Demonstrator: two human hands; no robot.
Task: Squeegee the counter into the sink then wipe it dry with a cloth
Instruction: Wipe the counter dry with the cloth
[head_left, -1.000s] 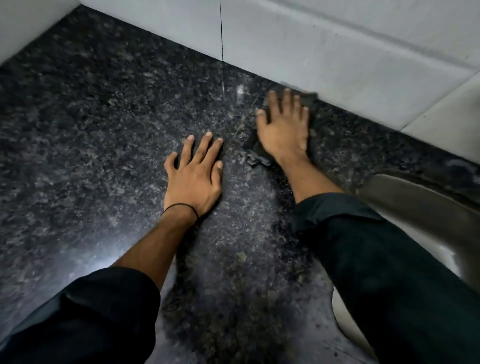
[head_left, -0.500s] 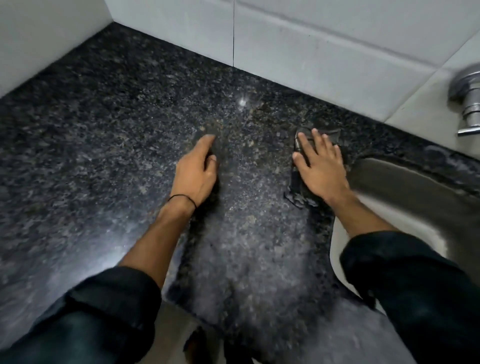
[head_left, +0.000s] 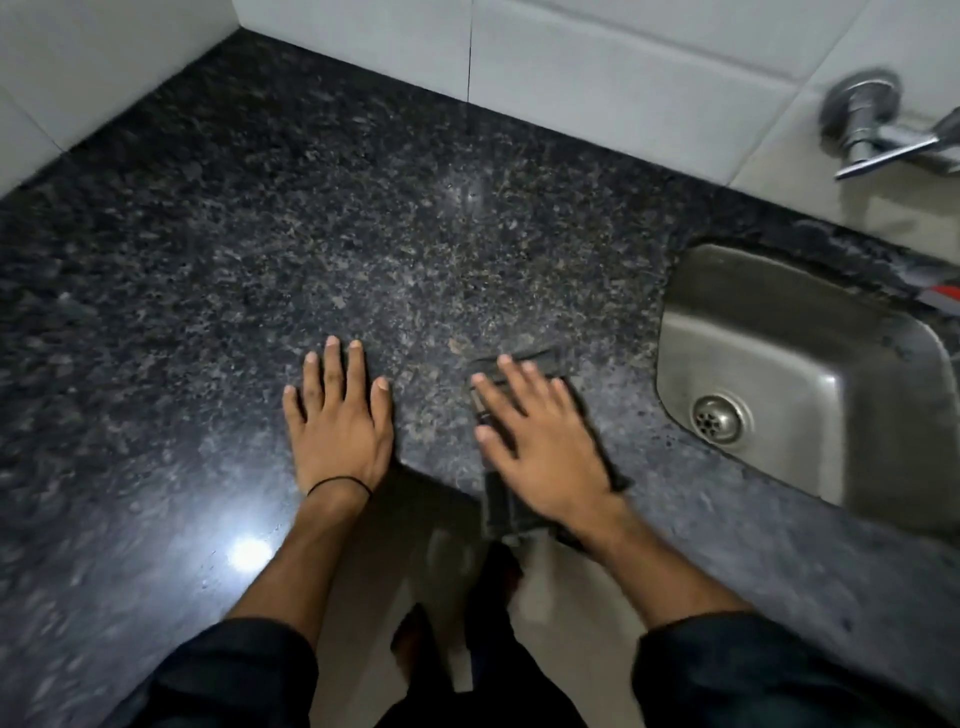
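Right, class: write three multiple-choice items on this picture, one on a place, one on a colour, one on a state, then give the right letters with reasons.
1. Where is the sink relative to the hands?
A. to their right
B. to their left
C. between them

2. What colour is the cloth?
A. white
B. dark grey
C. yellow

3. How is the right hand placed?
A. raised above the counter
B. closed in a fist
C. flat on the cloth, fingers spread

Answers: 1 A, the steel basin lies right of both hands. 2 B, it nearly matches the dark counter. 3 C, the palm presses the cloth down; the left hand lies bare on the counter.
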